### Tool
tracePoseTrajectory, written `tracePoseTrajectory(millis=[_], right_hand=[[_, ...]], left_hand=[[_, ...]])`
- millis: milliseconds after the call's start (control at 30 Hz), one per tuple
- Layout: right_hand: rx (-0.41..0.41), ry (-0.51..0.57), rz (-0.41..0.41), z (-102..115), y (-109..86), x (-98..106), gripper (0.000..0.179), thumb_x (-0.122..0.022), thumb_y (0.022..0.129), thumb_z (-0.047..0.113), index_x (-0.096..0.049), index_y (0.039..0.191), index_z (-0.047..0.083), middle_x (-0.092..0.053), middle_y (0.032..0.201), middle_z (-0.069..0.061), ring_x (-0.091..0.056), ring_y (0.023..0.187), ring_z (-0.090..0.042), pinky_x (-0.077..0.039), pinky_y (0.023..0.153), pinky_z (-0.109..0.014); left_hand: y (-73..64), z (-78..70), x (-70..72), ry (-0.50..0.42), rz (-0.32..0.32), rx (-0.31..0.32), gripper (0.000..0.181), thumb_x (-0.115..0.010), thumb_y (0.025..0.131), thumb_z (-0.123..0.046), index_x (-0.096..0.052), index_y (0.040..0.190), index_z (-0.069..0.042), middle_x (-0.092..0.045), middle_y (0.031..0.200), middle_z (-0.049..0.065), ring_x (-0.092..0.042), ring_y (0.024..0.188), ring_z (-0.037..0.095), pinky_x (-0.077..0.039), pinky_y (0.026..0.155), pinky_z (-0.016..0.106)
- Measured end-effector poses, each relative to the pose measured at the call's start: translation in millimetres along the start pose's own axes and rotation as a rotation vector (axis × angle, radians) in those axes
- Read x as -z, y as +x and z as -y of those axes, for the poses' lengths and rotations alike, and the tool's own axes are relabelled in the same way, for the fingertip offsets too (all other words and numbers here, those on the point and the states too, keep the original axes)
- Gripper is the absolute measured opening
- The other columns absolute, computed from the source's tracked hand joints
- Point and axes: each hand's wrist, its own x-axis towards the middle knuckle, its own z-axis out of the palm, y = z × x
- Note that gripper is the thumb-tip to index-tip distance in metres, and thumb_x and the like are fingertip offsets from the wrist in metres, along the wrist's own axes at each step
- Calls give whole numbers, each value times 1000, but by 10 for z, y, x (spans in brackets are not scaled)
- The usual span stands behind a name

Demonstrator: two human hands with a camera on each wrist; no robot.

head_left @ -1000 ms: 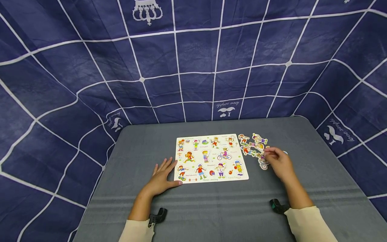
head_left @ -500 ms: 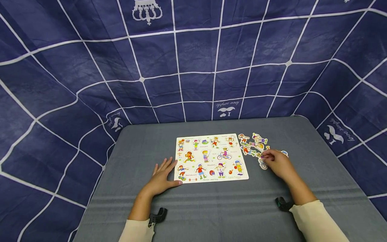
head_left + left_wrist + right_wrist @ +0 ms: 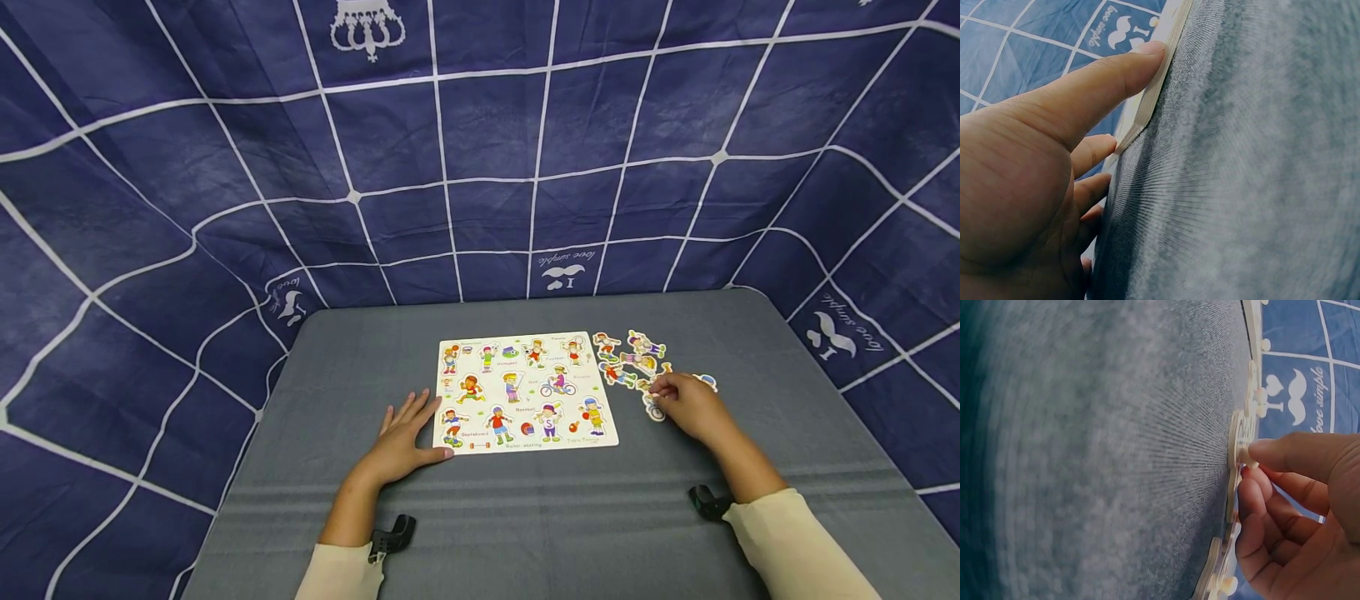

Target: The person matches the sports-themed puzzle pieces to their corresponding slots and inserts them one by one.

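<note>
A white puzzle board (image 3: pixel 487 412) printed with children at sports lies on the grey table. My left hand (image 3: pixel 401 442) rests at its left side, fingers spread and thumb on the near corner; in the left wrist view the thumb (image 3: pixel 1104 84) lies along the board's edge (image 3: pixel 1163 78). To the right of the board, my right hand (image 3: pixel 690 404) is over a cyclist puzzle piece (image 3: pixel 654 408). Thumb and fingers pinch its small wooden knob (image 3: pixel 1246 454) in the right wrist view, and the piece lies low by the cloth. The hand hides part of it.
Several loose wooden pieces, such as a reclining figure (image 3: pixel 639 362) and a red-shirted figure (image 3: pixel 617 375), lie close together right of the board. Another piece (image 3: pixel 707 381) shows behind my right hand. Blue gridded cloth (image 3: pixel 487 217) hangs around the table (image 3: pixel 525 517).
My right hand has shifted slightly right and down onto the cyclist piece, uncovering more of the piece behind it. The left hand and the board stay in place.
</note>
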Motion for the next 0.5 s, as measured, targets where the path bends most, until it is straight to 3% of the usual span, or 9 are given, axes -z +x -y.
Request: tracePoseTrajectory(millis=[267, 500], right_hand=[[0, 5, 15, -12, -7, 8, 8, -71, 85, 2, -72, 93, 2, -71, 84, -10, -58, 74, -10, -44, 64, -27], [6, 8, 7, -11, -10, 6, 7, -71, 85, 3, -73, 92, 1, -70, 83, -10, -55, 71, -5, -43, 62, -24]], left_hand=[[0, 0, -4, 0, -4, -4, 100, -80, 81, -54, -29, 161, -23, -16, 171, 4, -6, 160, 32, 5, 126, 61], [1, 0, -4, 4, -7, -6, 100, -80, 81, -54, -30, 161, -23, -17, 171, 4, -6, 160, 32, 4, 126, 62]])
